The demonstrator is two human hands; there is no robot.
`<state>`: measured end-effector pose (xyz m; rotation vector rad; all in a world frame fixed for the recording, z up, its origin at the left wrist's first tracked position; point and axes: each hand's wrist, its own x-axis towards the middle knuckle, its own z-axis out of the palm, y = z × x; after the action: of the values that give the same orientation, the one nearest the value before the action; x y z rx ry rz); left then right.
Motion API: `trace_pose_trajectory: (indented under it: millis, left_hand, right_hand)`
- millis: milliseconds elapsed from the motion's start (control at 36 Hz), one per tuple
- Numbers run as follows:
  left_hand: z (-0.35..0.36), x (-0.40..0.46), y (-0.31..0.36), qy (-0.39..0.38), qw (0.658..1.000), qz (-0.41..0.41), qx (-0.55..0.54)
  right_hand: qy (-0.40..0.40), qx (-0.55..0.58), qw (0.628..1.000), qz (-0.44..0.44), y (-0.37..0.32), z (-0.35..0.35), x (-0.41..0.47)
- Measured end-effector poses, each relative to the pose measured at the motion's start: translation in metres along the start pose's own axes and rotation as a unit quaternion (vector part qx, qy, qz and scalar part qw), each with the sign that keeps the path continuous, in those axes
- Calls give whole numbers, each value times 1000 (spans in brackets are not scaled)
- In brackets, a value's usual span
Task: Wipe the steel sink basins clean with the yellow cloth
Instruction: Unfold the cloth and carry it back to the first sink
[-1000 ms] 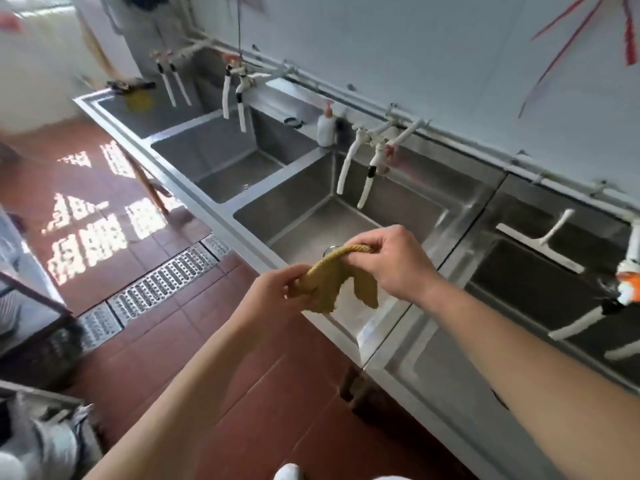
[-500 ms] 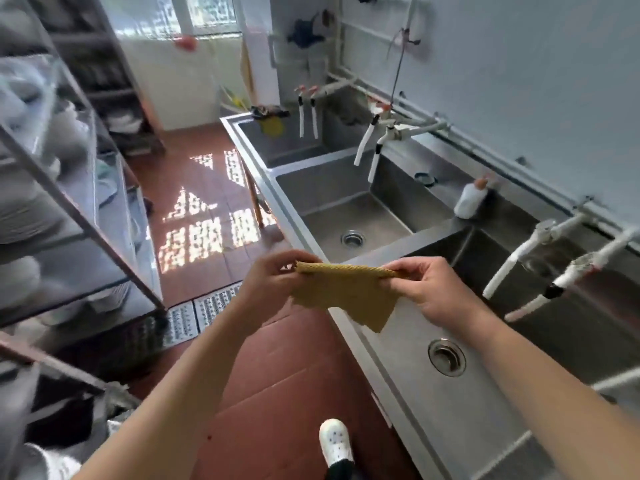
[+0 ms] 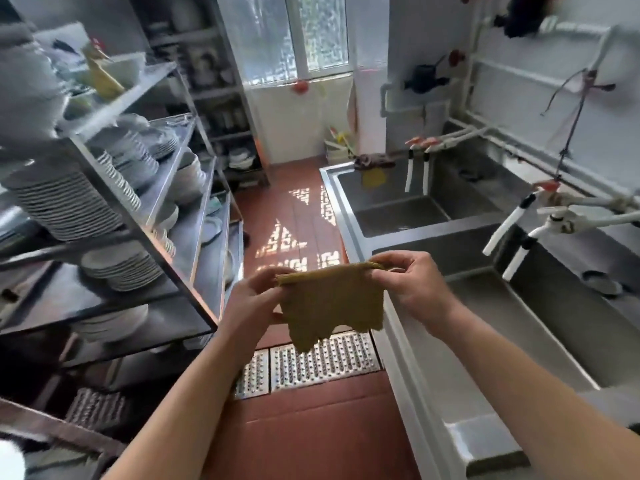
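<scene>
Cloth (image 3: 330, 299) now unbunched, stretched flat between left hand (image 3: 254, 301) and right hand (image 3: 412, 289), both pinching top corners, beside sink basins (image 3: 540, 327). Ready for wiping; no basin contact yet.

No legible text, labels, brands, numbers or signs found. Surfaces checked: yellow cloth (image 3: 330, 303), steel sink basins (image 3: 485, 327), shelves (image 3: 180, 258), wall (image 3: 519, 109). All unmarked or too blurred.
</scene>
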<state>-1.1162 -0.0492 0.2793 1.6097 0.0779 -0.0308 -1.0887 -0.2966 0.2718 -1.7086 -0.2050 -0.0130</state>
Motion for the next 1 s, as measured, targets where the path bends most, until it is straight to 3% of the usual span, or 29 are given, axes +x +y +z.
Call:
trace_pose_trajectory:
  millis: [278,500,667,778,861,1000]
  left_hand:
    - [-66,197,-9,-8,1000,17,-11]
    - [-99,352,-3,-82,997,2,-6]
    - [-89,453,0,-121,992,-35,-4]
    - [-77,525,-16,-205,976,-65,12]
    - [-57,581,-35,-252,963,-68,66]
    - [-11,688,-58,-234,952,-7,195]
  right_hand:
    - [13,-59,998,19,20,43,186]
    - [87,-85,991,51,32,68,317]
    - [152,-87,981,82,49,64,399]
    - [160,-101,977,95,72,55,464]
    - [145,-129,976,102,94,43,517]
    - [126,-135,977,107,146,14,614]
